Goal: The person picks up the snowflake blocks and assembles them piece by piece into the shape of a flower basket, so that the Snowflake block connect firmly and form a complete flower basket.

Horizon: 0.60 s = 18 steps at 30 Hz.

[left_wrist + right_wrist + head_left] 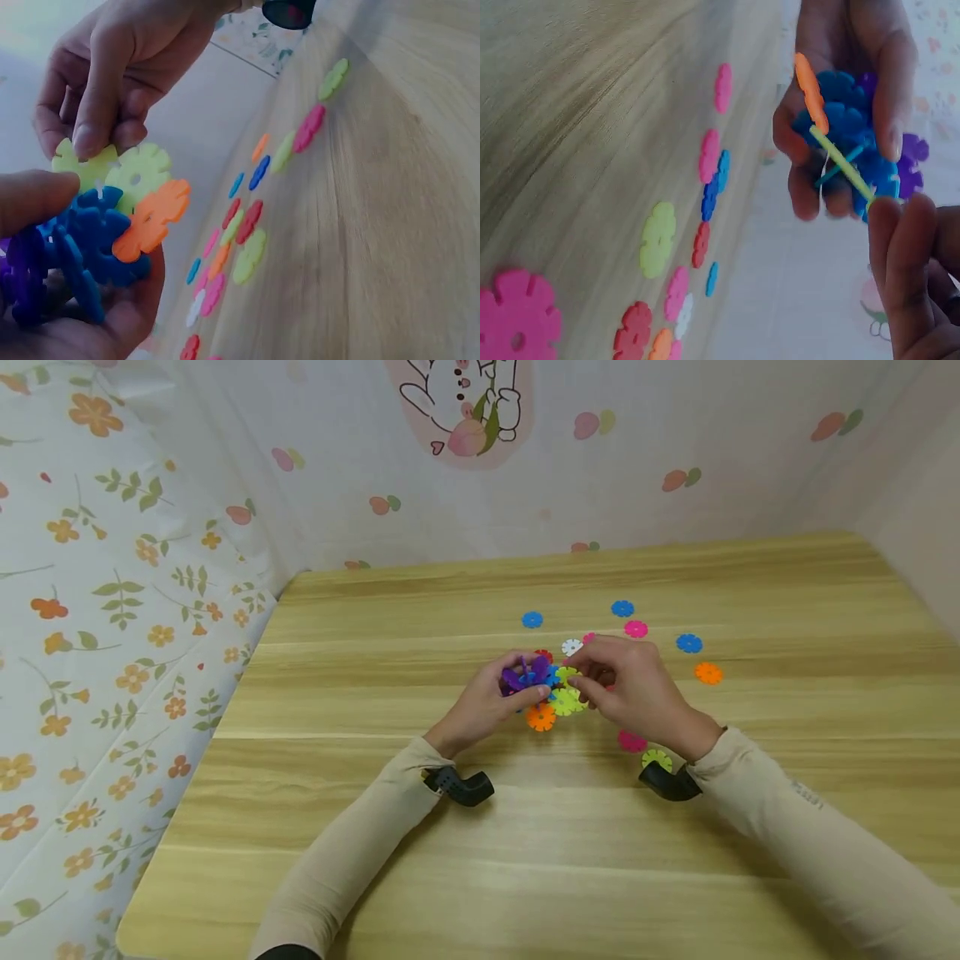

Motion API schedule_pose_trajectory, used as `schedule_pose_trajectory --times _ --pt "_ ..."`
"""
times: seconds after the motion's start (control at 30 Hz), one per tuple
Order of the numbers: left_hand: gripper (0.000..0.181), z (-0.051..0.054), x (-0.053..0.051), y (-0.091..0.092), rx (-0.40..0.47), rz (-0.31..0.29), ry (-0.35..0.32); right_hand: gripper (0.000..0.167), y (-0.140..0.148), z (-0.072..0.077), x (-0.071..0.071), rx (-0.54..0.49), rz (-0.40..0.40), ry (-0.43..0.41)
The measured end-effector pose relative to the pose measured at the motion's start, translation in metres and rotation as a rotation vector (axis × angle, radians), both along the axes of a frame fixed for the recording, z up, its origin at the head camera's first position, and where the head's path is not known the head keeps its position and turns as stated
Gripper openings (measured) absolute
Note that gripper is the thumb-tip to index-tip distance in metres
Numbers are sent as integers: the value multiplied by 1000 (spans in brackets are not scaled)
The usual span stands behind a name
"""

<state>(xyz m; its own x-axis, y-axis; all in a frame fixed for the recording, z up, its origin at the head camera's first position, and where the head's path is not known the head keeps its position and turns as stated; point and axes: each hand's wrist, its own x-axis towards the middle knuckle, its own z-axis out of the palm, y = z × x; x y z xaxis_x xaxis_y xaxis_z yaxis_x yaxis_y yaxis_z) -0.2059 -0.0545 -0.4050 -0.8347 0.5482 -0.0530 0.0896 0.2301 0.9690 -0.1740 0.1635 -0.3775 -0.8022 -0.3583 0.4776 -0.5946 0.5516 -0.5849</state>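
My left hand (480, 703) holds a joined cluster of flower-shaped discs above the table, its thumb and fingers curled round purple (534, 670) and blue discs (94, 225). An orange disc (152, 220) and a yellow-green disc (141, 174) stick out from the cluster's side. With thumb and fingertips my right hand (636, 689) pinches another yellow-green disc (84, 166) at the cluster's edge. The right wrist view shows a yellow-green disc (841, 163) edge-on between the fingertips and the blue discs; whether it is slotted in I cannot tell.
Loose discs lie on the wooden table (570, 877) beyond and to the right of the hands, among them blue (689, 643), orange (708, 673), pink (636, 628) and white (572, 647) ones. A yellow-green disc (657, 760) lies by the right wrist. Patterned cloth (480, 510) hangs behind the table.
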Motion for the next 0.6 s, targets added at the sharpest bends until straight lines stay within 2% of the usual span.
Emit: schedule_pose_trajectory --times 0.13,0.23,0.3,0.43,0.5,0.6 --pt "35 3 1 4 9 -9 8 15 -1 0 2 18 -16 70" --pt "34 3 1 7 21 4 -26 14 -1 1 0 12 -12 46" --pt "37 0 0 9 22 20 -66 13 2 1 -3 12 2 -20" --pt "41 -8 -3 8 1 44 -157 11 14 0 -11 53 44 -247" --pt "39 -10 -5 3 -17 61 -157 13 23 2 -14 127 51 -325" --pt "32 -10 -9 -7 -3 97 -139 13 40 3 -14 295 55 -340"
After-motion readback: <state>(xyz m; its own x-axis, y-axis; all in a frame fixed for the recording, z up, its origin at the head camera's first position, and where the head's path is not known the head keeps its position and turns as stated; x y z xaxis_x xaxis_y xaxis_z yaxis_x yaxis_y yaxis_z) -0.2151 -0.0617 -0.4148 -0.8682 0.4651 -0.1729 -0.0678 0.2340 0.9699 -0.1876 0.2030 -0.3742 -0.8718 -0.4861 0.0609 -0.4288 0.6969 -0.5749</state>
